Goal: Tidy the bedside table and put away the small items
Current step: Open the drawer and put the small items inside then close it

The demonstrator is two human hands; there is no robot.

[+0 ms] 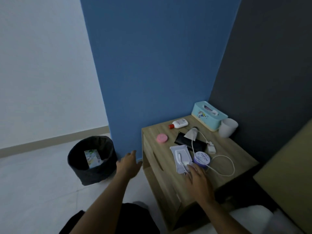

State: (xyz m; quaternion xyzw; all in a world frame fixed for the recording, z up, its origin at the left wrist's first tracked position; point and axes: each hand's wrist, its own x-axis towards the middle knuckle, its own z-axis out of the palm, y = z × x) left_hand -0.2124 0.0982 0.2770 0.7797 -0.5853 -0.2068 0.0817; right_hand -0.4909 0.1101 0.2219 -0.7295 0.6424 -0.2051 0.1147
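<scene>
The wooden bedside table (168,179) carries a white wet-wipes pack (179,156), a purple round jar (202,159), a white charger with its cable (224,166), a black pouch (184,141), a pink round tin (162,138) and a white bottle with a red cap (179,123). My right hand (197,178) hovers over the near edge of the wipes pack and the jar, fingers spread, holding nothing. My left hand (128,163) is open in the air, left of the table's front corner.
A teal tissue box (208,115) and a white cup (227,127) stand at the table's back right. A dark bin (92,160) with a carton inside sits on the floor to the left. A bed edge (287,174) lies to the right.
</scene>
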